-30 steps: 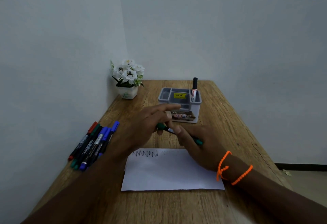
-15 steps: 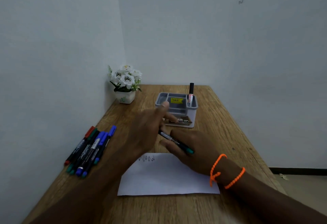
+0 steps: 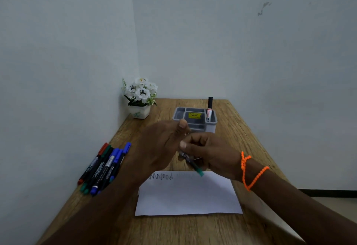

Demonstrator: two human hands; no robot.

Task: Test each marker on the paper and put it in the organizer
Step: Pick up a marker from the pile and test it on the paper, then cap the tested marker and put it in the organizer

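The right hand (image 3: 210, 154) grips the green marker (image 3: 193, 164), whose upper end is hidden between both hands. The left hand (image 3: 164, 144) stands beside it, thumb up; whether its fingers hold anything I cannot tell. The hands are now higher than before, covering the front of the organizer (image 3: 195, 118), above the paper (image 3: 189, 194)

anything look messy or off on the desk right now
Nothing stands out. The spare markers lie bunched at the desk's left edge, the paper lies flat, and the organizer stands upright with one marker in it.
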